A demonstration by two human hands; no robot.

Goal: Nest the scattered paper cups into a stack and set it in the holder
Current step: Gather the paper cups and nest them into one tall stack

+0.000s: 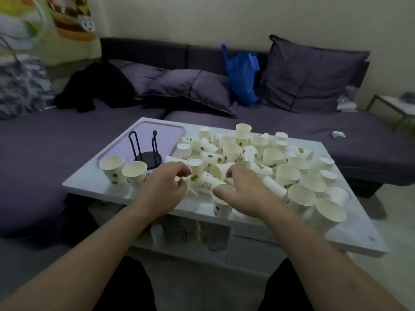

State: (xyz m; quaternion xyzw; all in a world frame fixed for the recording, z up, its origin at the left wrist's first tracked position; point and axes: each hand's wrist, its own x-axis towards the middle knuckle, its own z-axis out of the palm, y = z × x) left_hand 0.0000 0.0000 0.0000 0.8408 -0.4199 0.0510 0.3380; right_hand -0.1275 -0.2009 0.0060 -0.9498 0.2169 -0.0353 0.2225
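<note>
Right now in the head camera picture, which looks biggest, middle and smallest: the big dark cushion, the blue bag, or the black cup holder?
1. Big dark cushion, clearly largest.
2. Blue bag.
3. Black cup holder, smallest, though it stands nearer the camera.

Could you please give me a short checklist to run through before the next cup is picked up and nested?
1. Holder free to take a stack: ok. The black wire holder stands upright on the table with nothing in it.
2. Left hand has a cup: cannot tell. Its fingers curl at a cup at the pile's near edge, but the grip is blurred.
3. Right hand free: ok. Its fingers are spread over an upright cup, not closed on it.
4. Stack started: not ok. No nested stack is visible; the paper cups lie scattered, many tipped over.
5. Easy upright cups nearby: ok. Two upright cups stand beside the holder.
</note>
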